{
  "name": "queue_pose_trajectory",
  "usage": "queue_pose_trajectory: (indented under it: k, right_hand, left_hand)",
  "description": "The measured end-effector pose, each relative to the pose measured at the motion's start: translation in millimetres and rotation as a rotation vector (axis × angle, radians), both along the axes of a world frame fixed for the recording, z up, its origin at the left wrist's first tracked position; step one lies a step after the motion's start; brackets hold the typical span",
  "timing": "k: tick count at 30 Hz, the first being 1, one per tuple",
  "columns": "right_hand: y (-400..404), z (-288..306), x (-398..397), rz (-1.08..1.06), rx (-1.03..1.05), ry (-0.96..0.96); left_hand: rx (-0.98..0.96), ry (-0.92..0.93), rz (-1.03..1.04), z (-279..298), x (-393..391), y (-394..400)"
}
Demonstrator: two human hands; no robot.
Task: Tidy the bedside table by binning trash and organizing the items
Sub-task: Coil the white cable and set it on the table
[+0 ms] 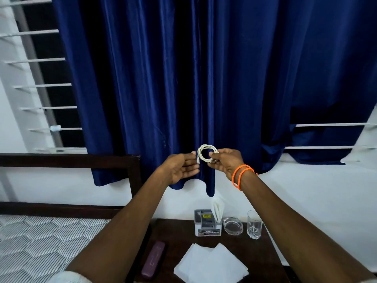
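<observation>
A white cable (205,153) wound into a small coil is raised in front of the blue curtain. My right hand (225,162) pinches the coil's right side. My left hand (182,167) is beside it with straight fingers, and its fingertips touch the cable's loose end at the coil's left. Below lies the dark wooden bedside table (179,237). On it are white paper napkins (211,264) at the front, a maroon case (153,260) at the left, and a white and grey organizer box (207,222) at the back.
A glass ashtray (233,225) and a drinking glass (254,224) stand at the table's back right. The bed's patterned mattress (40,242) and dark headboard (71,158) lie to the left. A white wall and barred window are behind the curtain (204,78).
</observation>
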State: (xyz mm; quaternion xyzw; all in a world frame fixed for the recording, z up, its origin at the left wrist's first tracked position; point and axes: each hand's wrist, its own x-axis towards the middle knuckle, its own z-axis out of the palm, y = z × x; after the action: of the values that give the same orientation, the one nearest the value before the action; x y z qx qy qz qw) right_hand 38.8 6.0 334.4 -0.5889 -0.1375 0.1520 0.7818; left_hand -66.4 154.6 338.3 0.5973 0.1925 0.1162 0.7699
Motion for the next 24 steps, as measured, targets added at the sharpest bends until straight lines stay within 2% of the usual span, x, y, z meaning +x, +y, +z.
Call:
queue_pose_trajectory:
  k: [5,11,19,24]
  right_hand:
    - [15.1,-21.7,-10.9,-0.004,0.051,0.047]
    - [37.2,-62.1,-18.5,-0.017,0.031,0.069]
    - [66.5,-119.9,-27.1,-0.038,-0.025,0.173]
    - [84.4,-160.7,-27.8,0.002,-0.101,0.286]
  left_hand:
    - [-0.071,0.019,0.022,-14.3,-0.9,3.2]
    - [-0.029,0.117,0.151,-50.9,-4.5,19.0]
    - [-0.014,0.078,0.327,-112.6,-7.5,38.0]
    - [-0.079,0.061,0.438,-162.1,-4.9,51.8]
